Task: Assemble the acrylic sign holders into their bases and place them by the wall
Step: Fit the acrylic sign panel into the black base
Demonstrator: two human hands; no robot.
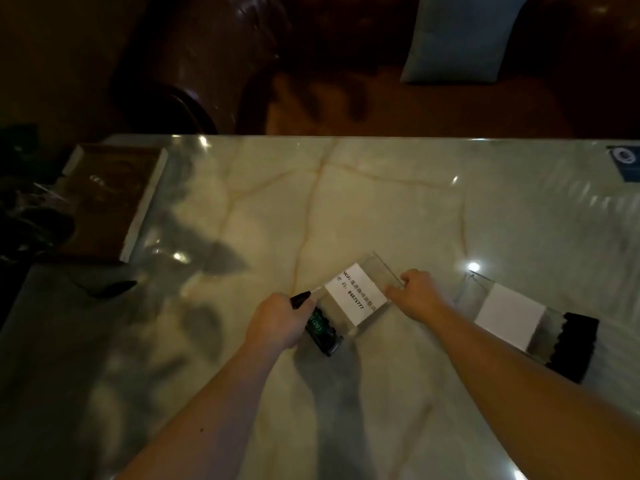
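A clear acrylic sign holder (360, 294) with a white printed card lies tilted low over the marble table (346, 202). Its lower edge meets a black base (323, 332) with green lettering. My left hand (277, 320) is closed around the base's left end. My right hand (419, 296) pinches the holder's far right edge. A second acrylic holder (509, 313) with a blank white card lies flat to the right, its end in a black base (575, 346).
A dark brown book or menu (107, 202) lies at the table's left edge. Beside it are clear wrapping (45, 195) and a dark spoon-shaped thing (110, 289). A blue card (625, 162) lies far right. Beyond the table stand dark leather seats with a pale cushion (460, 39).
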